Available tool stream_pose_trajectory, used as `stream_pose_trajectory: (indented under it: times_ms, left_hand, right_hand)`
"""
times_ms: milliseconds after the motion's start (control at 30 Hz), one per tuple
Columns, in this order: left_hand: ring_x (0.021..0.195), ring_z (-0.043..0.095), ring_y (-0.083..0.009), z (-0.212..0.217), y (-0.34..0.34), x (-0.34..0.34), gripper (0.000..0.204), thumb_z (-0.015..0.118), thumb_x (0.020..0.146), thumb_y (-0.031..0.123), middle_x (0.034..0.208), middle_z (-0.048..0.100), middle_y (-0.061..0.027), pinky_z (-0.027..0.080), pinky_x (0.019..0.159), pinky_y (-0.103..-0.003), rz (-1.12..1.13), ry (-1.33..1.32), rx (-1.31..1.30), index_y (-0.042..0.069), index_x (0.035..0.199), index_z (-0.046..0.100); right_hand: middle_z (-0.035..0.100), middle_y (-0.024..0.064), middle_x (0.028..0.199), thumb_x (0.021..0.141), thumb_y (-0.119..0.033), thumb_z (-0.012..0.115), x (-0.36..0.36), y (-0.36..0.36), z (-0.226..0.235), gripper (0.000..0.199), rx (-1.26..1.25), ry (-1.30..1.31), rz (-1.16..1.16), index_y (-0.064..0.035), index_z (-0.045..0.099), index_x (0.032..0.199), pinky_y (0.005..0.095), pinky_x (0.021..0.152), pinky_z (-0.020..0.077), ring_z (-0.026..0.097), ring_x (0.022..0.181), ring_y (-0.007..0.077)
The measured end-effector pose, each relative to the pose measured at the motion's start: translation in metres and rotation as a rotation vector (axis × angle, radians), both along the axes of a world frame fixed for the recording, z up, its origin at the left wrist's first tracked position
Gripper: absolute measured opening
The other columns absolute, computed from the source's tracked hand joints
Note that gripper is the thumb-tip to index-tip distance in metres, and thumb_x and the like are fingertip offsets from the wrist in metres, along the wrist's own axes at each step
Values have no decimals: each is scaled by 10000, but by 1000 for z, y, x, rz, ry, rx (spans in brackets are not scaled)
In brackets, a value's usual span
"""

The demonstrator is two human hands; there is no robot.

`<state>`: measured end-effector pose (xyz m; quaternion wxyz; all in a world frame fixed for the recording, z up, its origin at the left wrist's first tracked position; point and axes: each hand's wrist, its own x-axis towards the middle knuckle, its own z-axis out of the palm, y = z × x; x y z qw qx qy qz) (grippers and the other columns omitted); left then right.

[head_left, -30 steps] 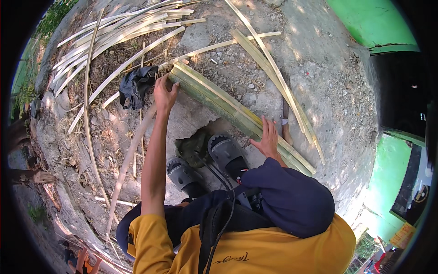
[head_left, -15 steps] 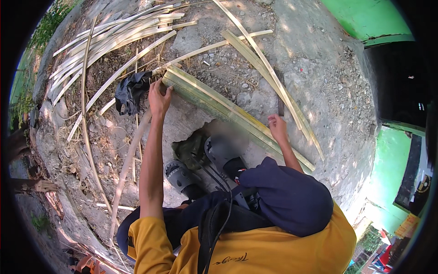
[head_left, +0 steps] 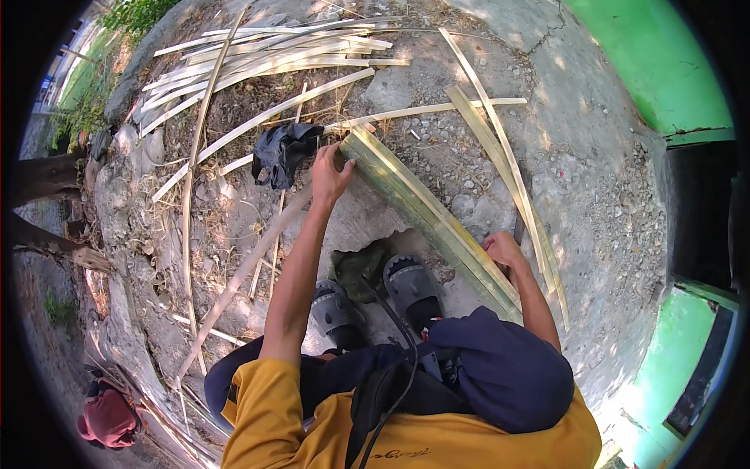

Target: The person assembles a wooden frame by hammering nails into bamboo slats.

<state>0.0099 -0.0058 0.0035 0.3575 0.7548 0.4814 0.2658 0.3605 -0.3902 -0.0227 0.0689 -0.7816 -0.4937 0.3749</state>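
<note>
- Head view, left side: the person's left hand (head_left: 331,176) is at the upper end of a bundle of green bamboo lengths (head_left: 422,205). Its thumb stands apart from the fingers, with a gap between; whether the fingertips press on the bamboo cannot be told.
- The bundle lies slantwise on the ground beyond the sandals (head_left: 412,288), running from the left hand down toward the right forearm, its pieces side by side.
- Head view, right side: the right hand (head_left: 506,252) is just beside the bundle's lower part, fingers curled inward. A narrow dark piece (head_left: 519,228) shows right by it; whether the fingers close on that piece cannot be told.
- As for progress, many narrow pale strips (head_left: 266,66) already lie loose in a heap at the upper left, and a few longer strips (head_left: 500,148) lie crossed at the right, so a good share looks split.
- The broader green lengths are still grouped together, which suggests work left on them; how much is unclear.
- A crumpled black plastic bag (head_left: 283,155) lies just left of the left hand.
</note>
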Motion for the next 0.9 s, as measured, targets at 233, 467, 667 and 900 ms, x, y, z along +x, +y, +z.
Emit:
stream_pose_trajectory:
  times_ms: [233, 467, 667, 900]
  left_hand:
    - [823, 661, -260, 6, 0, 0, 599, 803, 829, 167, 1149, 659, -167, 559, 798, -386, -8, 7, -20, -14, 1374, 630]
    - [737, 634, -201, 6, 0, -1, 590, 784, 899, 169, 1240, 644, -157, 548, 740, -341, -46, 26, -15, 18, 1439, 602]
    - [1042, 661, -336, 24, -32, 13, 601, 742, 928, 130, 1315, 578, -180, 551, 857, -435, -78, -35, 247, 42, 1479, 521]
    - [1300, 538, -364, 43, -88, 40, 731, 845, 818, 221, 1409, 551, -147, 424, 1087, -474, -560, 67, 329, 133, 1473, 532]
  right_hand:
    - [714, 8, 694, 784, -65, 810, 7, 2, 6, 100, -161, 371, -215, 1, 802, 859, 268, 569, 498, 629, 651, 65]
    - [738, 69, 701, 777, -84, 799, 2, 11, 9, 151, -175, 277, -163, 10, 791, 895, 285, 579, 554, 697, 601, 138]
    - [696, 69, 658, 778, -117, 800, 22, -9, 26, 138, 111, 123, -195, -31, 773, 883, 307, 583, 517, 661, 593, 130]
    - [717, 81, 679, 764, -230, 875, 21, -35, 39, 252, 54, 11, -379, -93, 763, 944, 361, 606, 512, 692, 620, 213]
